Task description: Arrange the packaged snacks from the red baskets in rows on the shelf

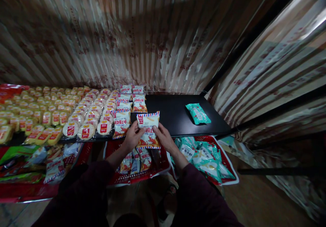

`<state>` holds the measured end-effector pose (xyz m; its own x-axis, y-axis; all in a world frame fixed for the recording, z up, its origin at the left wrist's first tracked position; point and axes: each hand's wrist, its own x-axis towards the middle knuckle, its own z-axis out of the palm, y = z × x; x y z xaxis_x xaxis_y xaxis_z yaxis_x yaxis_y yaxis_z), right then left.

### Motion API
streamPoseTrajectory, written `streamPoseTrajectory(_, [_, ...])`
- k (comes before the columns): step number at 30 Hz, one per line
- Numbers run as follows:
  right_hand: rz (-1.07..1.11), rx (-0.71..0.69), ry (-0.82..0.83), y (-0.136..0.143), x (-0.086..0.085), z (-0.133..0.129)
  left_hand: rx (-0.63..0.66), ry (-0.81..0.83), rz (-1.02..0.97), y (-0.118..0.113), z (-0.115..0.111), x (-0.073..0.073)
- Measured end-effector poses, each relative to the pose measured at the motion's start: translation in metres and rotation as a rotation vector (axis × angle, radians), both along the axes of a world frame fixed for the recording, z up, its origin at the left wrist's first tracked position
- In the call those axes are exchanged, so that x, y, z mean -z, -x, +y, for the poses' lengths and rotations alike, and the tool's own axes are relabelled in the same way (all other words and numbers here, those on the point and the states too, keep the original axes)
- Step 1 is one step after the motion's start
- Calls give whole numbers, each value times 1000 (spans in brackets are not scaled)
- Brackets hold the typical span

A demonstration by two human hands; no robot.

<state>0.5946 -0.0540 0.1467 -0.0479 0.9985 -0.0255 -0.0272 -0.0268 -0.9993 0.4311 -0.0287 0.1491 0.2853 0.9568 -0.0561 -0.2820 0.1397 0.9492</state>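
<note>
Both hands hold one snack bag (148, 140) upright by its two sides, above the front edge of the black shelf (165, 109). The bag is white on top and orange below, with red lettering and striped ends. My left hand (133, 137) grips its left side, thumb on the front. My right hand (164, 137) grips the right side the same way. Just behind and to the left, matching snack bags (121, 123) stand in two rows on the shelf. Below my hands, a red basket (159, 172) holds more of these bags.
Round wrapped crackers (87, 131) and yellow wrapped cakes (48, 136) fill the shelf's left part. A lone teal bag (198, 114) lies at the right. Under it, another red basket (233, 172) holds teal bags. Black frame bars (244, 128) and striped sheeting (163, 33) enclose the shelf.
</note>
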Motion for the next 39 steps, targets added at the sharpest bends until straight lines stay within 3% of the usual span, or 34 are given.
streamPoseTrajectory(7, [199,75,25,2,9,12,-15,33,-76,-5,13,1])
streamPoseTrajectory(11, [170,123,8,0,11,12,-3,77,-114,-6,13,5])
streamPoseTrajectory(16, [157,200,24,0,9,15,54,90,-127,-8,7,-1])
streamPoseTrajectory(24, [141,173,32,0,11,18,-1,105,-65,-9,5,-4])
streamPoseTrajectory(33, [169,27,-42,3,2,13,-52,98,-37,-9,10,-8])
streamPoseTrajectory(39, [156,42,-52,6,5,14,-37,95,-14,-6,9,-6])
